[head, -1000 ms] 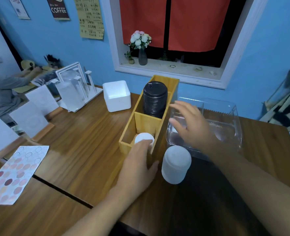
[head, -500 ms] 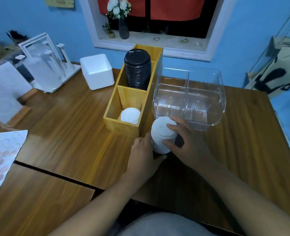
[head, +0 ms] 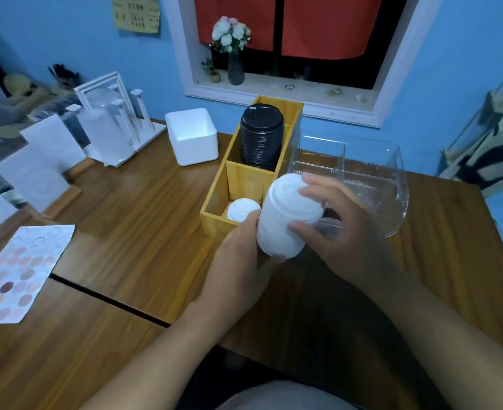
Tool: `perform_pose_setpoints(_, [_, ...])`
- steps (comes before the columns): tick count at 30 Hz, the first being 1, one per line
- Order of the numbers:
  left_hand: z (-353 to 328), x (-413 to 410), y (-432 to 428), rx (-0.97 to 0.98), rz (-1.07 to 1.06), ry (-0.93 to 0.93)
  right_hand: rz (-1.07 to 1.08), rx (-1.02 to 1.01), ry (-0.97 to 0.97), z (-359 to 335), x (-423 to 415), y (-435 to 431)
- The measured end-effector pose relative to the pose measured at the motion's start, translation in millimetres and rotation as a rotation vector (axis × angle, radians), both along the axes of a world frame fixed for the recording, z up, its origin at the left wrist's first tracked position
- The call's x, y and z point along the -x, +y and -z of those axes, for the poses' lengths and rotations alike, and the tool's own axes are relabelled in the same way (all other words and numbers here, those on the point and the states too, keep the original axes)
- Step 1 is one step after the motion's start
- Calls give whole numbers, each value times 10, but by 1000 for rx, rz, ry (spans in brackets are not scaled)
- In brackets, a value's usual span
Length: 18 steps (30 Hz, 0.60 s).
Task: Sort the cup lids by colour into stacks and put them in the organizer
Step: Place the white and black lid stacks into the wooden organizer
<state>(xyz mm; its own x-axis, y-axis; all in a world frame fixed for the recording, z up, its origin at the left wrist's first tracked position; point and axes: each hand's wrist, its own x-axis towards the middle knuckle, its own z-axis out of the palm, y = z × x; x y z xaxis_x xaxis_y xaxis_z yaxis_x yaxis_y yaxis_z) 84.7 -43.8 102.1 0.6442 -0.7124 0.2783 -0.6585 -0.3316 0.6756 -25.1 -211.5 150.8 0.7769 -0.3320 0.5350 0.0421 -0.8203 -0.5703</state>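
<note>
A tall stack of white lids (head: 285, 217) is lifted off the wooden table, tilted, between both hands. My left hand (head: 238, 261) grips its lower left side and my right hand (head: 336, 229) grips its right side, fingers over the top rim. Just behind stands the yellow wooden organizer (head: 214, 214). Its far compartment holds a tall stack of black lids (head: 262, 136). Its near compartment holds a low stack of white lids (head: 241, 210), partly hidden by the lifted stack.
A clear plastic bin (head: 392, 184) sits right of the organizer. A white foam box (head: 191, 136) and a clear acrylic rack (head: 111, 119) stand to the left. A dotted paper sheet (head: 19, 270) lies at the left table edge. A person's arm shows far left.
Both hands closed on the white lid stack standing on the table, then raised and tilted it beside the organizer's near compartment. The camera view shifted.
</note>
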Motion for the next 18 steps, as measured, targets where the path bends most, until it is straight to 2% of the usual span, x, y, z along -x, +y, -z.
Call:
perform_pose_setpoints(3, [-273,-387,9,-63,-49,-53,2,13,-12,-223,-382,-25])
perform_pose_setpoints(8, [-401,-885,-154,-216,-160,26,-40,5,69,-206,-995,-72])
perform_pose_setpoints(18, [-341,-983,-248,-292,-228,64,-119,60,183,-92,-1264,-150])
